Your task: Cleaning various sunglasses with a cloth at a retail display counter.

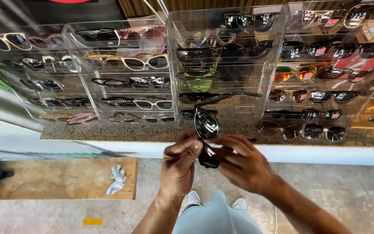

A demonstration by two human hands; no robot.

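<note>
A pair of dark sunglasses (207, 126) with black lenses is held upright in front of me, one temple arm sticking out to the right. My left hand (179, 164) pinches the frame from the left, thumb on the lower lens. From the right, my right hand (244, 164) grips the lower lens and frame with its fingertips. Both hands are over the edge of a speckled stone counter (109, 132).
Clear acrylic display racks (169, 65) full of several sunglasses stand along the counter. A wooden board (66, 177) with a crumpled white cloth (117, 178) lies on the concrete floor at the left. My white shoes (194, 198) show below.
</note>
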